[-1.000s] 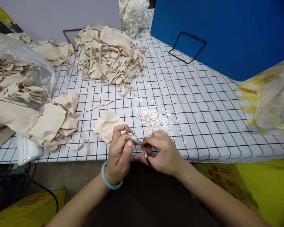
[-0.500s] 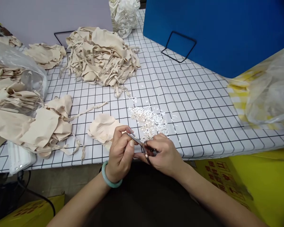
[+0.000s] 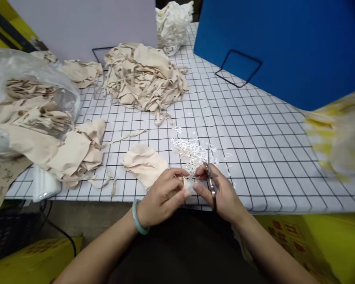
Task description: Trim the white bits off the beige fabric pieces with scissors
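My left hand (image 3: 167, 193), with a green bangle (image 3: 138, 217) at the wrist, is closed on a beige garment (image 3: 144, 163) near the table's front edge. Part of that cloth lies flat on the table, and a pale end sticks out between thumb and fingers. My right hand (image 3: 220, 191) holds a pair of scissors (image 3: 210, 173), their blades pointing away from me. Its thumb and fingertips are close to the pale end, and I cannot tell whether they touch it. Just beyond both hands lies a scatter of small white clippings (image 3: 189, 152).
A heap of beige garments (image 3: 144, 79) lies at the back, and a clear bag (image 3: 62, 85) of beige pieces at the left. A white power strip (image 3: 45, 183) sits at the front left edge. A blue board (image 3: 278, 51) stands at the back right, with a wire stand (image 3: 239, 69).
The scissors have swung from lying across toward my left hand to pointing away from me. My hands have shifted slightly right in the picture, and the camera view has turned a little.
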`<state>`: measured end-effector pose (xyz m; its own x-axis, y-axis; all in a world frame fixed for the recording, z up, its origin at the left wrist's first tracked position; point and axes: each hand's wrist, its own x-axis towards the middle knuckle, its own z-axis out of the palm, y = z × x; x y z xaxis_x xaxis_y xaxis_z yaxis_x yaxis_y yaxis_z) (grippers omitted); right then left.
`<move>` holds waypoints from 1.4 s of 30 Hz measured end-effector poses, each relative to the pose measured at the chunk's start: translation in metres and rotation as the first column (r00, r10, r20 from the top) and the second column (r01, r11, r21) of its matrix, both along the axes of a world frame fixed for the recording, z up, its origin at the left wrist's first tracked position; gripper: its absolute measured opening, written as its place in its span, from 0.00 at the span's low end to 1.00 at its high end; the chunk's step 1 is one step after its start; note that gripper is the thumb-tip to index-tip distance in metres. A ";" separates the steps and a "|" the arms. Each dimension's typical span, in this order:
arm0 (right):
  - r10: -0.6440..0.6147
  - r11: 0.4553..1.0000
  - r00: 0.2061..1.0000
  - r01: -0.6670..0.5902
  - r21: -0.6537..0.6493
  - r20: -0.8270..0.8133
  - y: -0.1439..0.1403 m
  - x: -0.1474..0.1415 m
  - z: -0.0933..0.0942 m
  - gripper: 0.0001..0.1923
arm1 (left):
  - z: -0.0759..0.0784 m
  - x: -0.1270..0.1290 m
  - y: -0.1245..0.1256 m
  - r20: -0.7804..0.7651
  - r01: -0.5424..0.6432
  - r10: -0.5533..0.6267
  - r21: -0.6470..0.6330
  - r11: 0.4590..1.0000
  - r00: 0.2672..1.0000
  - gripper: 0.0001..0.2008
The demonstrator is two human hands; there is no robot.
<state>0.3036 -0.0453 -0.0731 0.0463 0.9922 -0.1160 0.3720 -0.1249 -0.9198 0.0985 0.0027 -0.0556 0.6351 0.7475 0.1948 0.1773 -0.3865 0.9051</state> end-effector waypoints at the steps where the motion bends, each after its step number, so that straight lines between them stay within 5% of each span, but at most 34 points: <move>1: 0.005 1.000 1.000 -0.005 -0.007 -0.001 0.001 -0.001 -0.003 0.20 | 0.001 -0.010 0.003 -0.040 -0.041 0.043 0.055 0.998 0.998 0.08; 4: 0.001 0.999 1.000 -0.001 -0.032 -0.013 0.002 -0.008 -0.012 0.18 | 0.001 -0.047 0.016 -0.147 -0.254 0.298 0.263 0.931 0.943 0.07; 6: -0.009 0.999 1.000 0.008 -0.044 -0.022 0.004 -0.017 -0.015 0.16 | -0.004 -0.071 0.027 -0.226 -0.263 0.359 0.365 0.893 0.906 0.09; 12: -0.027 0.999 0.999 0.026 -0.023 -0.026 0.021 -0.044 -0.010 0.15 | -0.024 -0.079 0.056 -0.424 -0.035 0.271 0.486 0.873 0.864 0.10; 16: 0.001 1.000 0.999 0.000 0.013 -0.050 0.034 -0.064 -0.008 0.14 | -0.017 -0.061 0.063 -0.472 0.075 0.157 0.437 0.896 0.868 0.07; 18: 0.028 0.999 0.996 -0.026 0.031 -0.082 0.038 -0.076 -0.009 0.15 | -0.003 -0.059 0.060 -0.397 -0.012 0.163 0.356 0.934 0.903 0.08; 20: 0.066 0.997 0.992 -0.061 0.047 -0.111 0.043 -0.089 -0.009 0.13 | 0.014 -0.062 0.055 -0.307 -0.127 0.158 0.119 0.985 0.938 0.09; 22: 0.101 0.994 0.981 -0.093 0.054 -0.166 0.047 -0.100 -0.008 0.10 | 0.030 -0.070 0.051 -0.261 -0.196 0.152 -0.150 0.969 0.953 0.08; 25: 0.123 0.992 0.931 -0.127 0.012 -0.344 0.054 -0.106 -0.002 0.09 | 0.048 -0.085 0.049 -0.299 -0.258 0.172 -0.276 0.926 0.938 0.04; 31: 0.165 0.981 0.899 -0.191 -0.025 -0.406 0.067 -0.092 0.014 0.09 | 0.058 -0.106 0.047 -0.315 -0.098 -0.071 -0.490 0.866 0.946 0.17; 33: 0.176 0.976 0.887 -0.213 -0.039 -0.426 0.069 -0.091 0.018 0.09 | 0.052 -0.104 0.045 -0.318 -0.138 -0.015 -0.452 0.882 0.948 0.18; 37: 0.180 0.955 0.833 -0.275 -0.110 -0.523 0.073 -0.091 0.023 0.13 | 0.041 -0.096 0.041 -0.347 -0.241 0.169 -0.176 0.955 0.923 0.12; 42: 0.170 0.938 0.765 -0.318 -0.134 -0.621 0.080 -0.090 0.026 0.17 | 0.046 -0.092 0.034 -0.343 -0.040 0.035 -0.008 0.999 0.939 0.12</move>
<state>0.2135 0.0342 -0.0475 -0.3453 0.9041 -0.2517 -0.1909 -0.3302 -0.9244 0.0062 0.0372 -0.0101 0.6326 0.7734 -0.0407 0.4917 -0.3605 0.7926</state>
